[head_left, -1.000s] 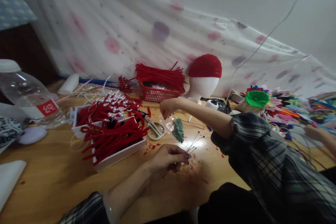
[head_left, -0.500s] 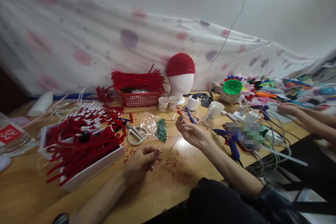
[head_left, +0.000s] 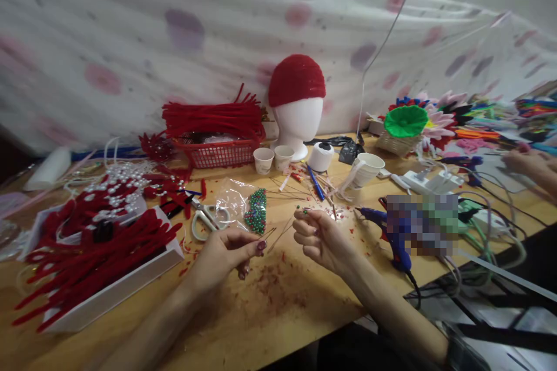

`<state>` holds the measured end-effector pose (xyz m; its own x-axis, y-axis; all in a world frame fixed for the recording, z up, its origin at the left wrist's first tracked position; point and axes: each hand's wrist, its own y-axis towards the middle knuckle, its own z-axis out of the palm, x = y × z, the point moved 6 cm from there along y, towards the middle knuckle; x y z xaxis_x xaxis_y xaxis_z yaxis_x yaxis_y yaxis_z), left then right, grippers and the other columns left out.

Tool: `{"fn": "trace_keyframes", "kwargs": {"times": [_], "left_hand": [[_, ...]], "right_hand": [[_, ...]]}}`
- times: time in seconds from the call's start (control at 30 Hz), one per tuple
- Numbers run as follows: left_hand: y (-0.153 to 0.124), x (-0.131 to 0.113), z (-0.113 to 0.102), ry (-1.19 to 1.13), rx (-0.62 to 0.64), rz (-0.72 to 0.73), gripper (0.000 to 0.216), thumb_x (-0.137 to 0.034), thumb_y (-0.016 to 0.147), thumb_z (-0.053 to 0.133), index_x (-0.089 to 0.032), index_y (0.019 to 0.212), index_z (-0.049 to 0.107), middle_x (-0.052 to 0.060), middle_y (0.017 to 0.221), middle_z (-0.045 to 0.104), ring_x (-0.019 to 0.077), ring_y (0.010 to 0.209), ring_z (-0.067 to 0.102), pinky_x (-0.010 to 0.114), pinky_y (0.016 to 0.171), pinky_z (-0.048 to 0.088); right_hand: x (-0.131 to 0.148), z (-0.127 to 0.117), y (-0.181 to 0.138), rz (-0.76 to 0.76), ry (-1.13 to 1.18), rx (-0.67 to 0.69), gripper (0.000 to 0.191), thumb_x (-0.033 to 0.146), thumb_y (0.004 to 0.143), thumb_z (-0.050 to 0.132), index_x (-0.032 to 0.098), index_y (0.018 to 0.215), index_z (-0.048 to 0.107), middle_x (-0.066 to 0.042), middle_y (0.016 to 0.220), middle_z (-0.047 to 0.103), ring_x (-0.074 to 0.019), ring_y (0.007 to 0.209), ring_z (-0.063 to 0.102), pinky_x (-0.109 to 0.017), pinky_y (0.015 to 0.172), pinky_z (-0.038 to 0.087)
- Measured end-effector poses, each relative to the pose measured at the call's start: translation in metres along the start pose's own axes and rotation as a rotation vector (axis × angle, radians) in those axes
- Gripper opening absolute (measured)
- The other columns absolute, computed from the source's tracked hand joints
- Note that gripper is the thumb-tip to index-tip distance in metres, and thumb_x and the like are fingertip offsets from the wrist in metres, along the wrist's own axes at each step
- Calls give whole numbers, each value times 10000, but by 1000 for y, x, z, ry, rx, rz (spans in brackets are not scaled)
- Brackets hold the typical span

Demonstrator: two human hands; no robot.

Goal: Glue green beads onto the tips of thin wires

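My left hand (head_left: 230,252) pinches a few thin wires (head_left: 270,233) between thumb and fingers, their ends pointing right. My right hand (head_left: 322,237) is closed in a pinch at the fingertips, where a small green bead (head_left: 298,207) shows on what looks like a thin wire. Another thin wire (head_left: 281,237) slants between the hands; whether it is held or lies on the table I cannot tell. Just beyond the left hand lies a clear bag (head_left: 235,200) with green and red beads (head_left: 256,211). White-handled scissors (head_left: 209,217) rest left of the bag.
A white box (head_left: 113,290) of red fuzzy stems stands left. Behind are a red basket (head_left: 220,153), a white mannequin head (head_left: 298,122) in a red cap, and paper cups (head_left: 263,160). Right are a blue glue gun (head_left: 394,237), cables and a power strip (head_left: 429,179). Another person's hand (head_left: 533,165) is far right.
The view has tilted down and come closer. My right hand has lowered towards the left one, and a green bead now shows at its fingertips. My left hand still pinches the wires.
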<state>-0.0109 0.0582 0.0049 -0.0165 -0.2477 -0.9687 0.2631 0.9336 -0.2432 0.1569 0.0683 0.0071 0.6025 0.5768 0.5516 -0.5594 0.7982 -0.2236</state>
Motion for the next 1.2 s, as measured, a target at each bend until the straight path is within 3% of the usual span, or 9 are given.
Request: {"fn": "trace_keyframes", "kwargs": {"times": [0.07, 0.17, 0.23, 0.3, 0.53, 0.67, 0.9, 1.03, 1.2], "left_hand": [[-1, -19, 0, 196, -106, 184, 183, -342, 714, 736, -160, 710, 718, -13, 554, 615, 80, 416, 505, 201, 393, 406], [-17, -49, 6, 506, -285, 689, 64, -199, 795, 670, -189, 794, 733, 11, 709, 691, 112, 589, 618, 222, 519, 487], [-32, -55, 14, 683, -333, 955, 146, -104, 809, 649, -187, 905, 721, 13, 777, 708, 116, 698, 650, 225, 615, 514], [-41, -51, 20, 842, -331, 1070, 254, -48, 810, 638, -168, 1029, 685, 24, 839, 717, 118, 764, 657, 227, 660, 519], [-53, -43, 24, 1095, -233, 1104, 253, -84, 856, 591, -129, 1101, 636, 55, 912, 737, 145, 826, 669, 255, 718, 538], [-54, -40, 20, 1161, -246, 1062, 265, -99, 901, 511, -168, 1126, 632, 33, 931, 743, 141, 806, 682, 257, 728, 546], [-57, -25, 18, 1245, -83, 1096, 361, -141, 935, 425, -145, 1270, 562, 68, 976, 742, 171, 874, 691, 257, 761, 551], [-60, -27, 22, 1199, -83, 1069, 345, -161, 942, 409, -186, 1236, 589, 54, 991, 743, 178, 880, 692, 270, 751, 552], [-62, -34, 24, 1102, -195, 1020, 330, -204, 980, 357, -176, 1130, 649, 41, 928, 756, 157, 862, 687, 264, 786, 535]], "right_hand": [[2, -3, -5, -63, -126, -36, 352, 340, 780, 615, 218, 650, 312, 116, 488, 196, -57, 410, 76, -129, 314, 115], [3, -8, -14, -162, -255, -99, 364, 429, 820, 560, 222, 647, 316, 114, 478, 189, -65, 415, 61, -144, 331, 120], [0, -10, -19, -197, -315, -119, 379, 475, 845, 541, 222, 655, 333, 111, 490, 199, -65, 419, 79, -154, 346, 133], [-5, -12, -23, -222, -374, -119, 372, 489, 881, 518, 219, 677, 363, 105, 512, 219, -66, 427, 114, -164, 366, 155], [-13, -17, -36, -421, -650, -171, 123, 357, 928, 540, 236, 903, 534, 85, 570, 328, -72, 476, 252, -200, 429, 204], [-11, -17, -39, -474, -747, -242, 101, 325, 865, 637, 243, 864, 578, 81, 565, 355, -73, 474, 253, -217, 429, 201], [-9, -11, -44, -538, -875, -297, 74, 282, 780, 720, 283, 813, 654, 76, 514, 396, -77, 439, 284, -236, 409, 204], [-10, -16, -47, -547, -885, -323, 64, 297, 781, 714, 272, 816, 668, 58, 521, 411, -90, 449, 314, -247, 405, 211], [-8, -16, -51, -630, -936, -344, 58, 277, 791, 712, 283, 824, 665, 53, 519, 458, -93, 442, 350, -237, 395, 254]]}}
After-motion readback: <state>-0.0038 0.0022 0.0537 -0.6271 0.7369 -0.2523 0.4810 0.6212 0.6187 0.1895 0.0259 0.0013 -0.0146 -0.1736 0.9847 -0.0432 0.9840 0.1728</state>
